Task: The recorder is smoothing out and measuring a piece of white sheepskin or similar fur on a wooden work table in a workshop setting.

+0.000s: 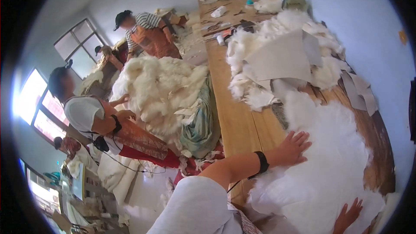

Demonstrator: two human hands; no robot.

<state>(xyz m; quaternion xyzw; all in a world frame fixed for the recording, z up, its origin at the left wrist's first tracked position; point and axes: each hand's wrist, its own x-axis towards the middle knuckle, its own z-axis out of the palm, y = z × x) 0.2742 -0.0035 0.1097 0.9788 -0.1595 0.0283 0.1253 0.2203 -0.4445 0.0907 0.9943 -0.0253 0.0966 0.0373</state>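
Note:
My left hand lies flat with fingers spread on a wide layer of white fluffy fibre spread over a wooden table. A black band sits on that wrist. My right hand presses open on the near edge of the same white layer at the lower right. Neither hand holds anything.
More white fibre and grey cardboard sheets pile up farther along the table, with small tools at its far end. Left of the table is a big heap of white fibre on green cloth. Several people work around that heap. Windows line the left wall.

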